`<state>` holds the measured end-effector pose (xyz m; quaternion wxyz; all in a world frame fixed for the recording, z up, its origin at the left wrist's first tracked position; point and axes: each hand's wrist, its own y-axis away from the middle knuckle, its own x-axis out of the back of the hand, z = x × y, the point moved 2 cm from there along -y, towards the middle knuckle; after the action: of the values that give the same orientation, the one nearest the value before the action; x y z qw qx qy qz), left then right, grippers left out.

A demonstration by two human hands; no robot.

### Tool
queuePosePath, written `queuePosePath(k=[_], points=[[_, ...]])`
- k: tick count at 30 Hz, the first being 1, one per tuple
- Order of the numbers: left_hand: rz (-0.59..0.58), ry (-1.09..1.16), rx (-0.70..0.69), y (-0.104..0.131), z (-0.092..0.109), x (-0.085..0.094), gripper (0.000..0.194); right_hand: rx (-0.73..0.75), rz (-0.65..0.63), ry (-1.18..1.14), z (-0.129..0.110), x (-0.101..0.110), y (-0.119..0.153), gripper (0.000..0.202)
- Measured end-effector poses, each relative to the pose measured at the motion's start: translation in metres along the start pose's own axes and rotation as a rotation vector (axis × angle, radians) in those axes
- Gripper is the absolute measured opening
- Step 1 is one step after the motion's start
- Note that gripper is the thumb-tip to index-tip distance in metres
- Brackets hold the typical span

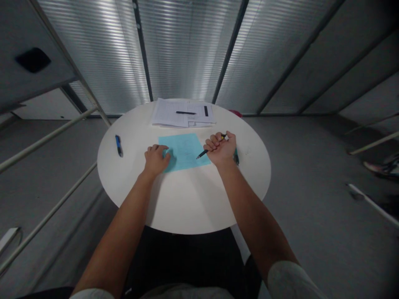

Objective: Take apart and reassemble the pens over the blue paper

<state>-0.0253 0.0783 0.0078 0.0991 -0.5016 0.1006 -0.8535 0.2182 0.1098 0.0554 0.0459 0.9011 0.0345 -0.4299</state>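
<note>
A light-blue sheet of paper (pixel 186 150) with faint markings lies on the round white table (pixel 193 199). My left hand (pixel 156 159) rests at the sheet's left edge, thumb and fingers apart, holding nothing. Palm turned up, my right hand (pixel 222 148) has its fingers curled round a dark pen (pixel 202 154). The pen's tip points down and left, over the right part of the sheet. Partly hidden behind my right wrist is a dark and teal object (pixel 236 157) whose kind I cannot make out.
At the table's far edge sits a stack of white printed papers (pixel 170 113) with a black pen (pixel 186 113) on top. A blue pen (pixel 119 145) lies near the left edge. Pale metal rails (pixel 50 137) stand left of the table, and a red object (pixel 236 113) shows behind it.
</note>
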Motion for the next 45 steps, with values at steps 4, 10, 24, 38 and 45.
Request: queuePosePath(k=[4,10,24,38,45], points=[[-0.091,-0.125,0.004,0.001,0.0,-0.004,0.034,0.039,-0.005,0.007,-0.004,0.004,-0.005,0.032],[-0.114,-0.105,0.001,0.0,-0.001,-0.003,0.035,0.131,0.017,0.288,0.005,-0.016,-0.021,0.021],[-0.121,-0.099,0.024,-0.004,-0.008,-0.004,0.043,0.223,-0.14,1.348,0.065,-0.05,-0.044,0.054],[-0.124,-0.101,0.034,-0.003,-0.006,-0.002,0.043,0.279,-0.029,1.454,0.064,-0.043,-0.059,0.047],[-0.124,-0.07,0.031,-0.003,-0.006,-0.002,0.041,0.071,-0.022,0.674,0.021,-0.036,-0.051,0.042]])
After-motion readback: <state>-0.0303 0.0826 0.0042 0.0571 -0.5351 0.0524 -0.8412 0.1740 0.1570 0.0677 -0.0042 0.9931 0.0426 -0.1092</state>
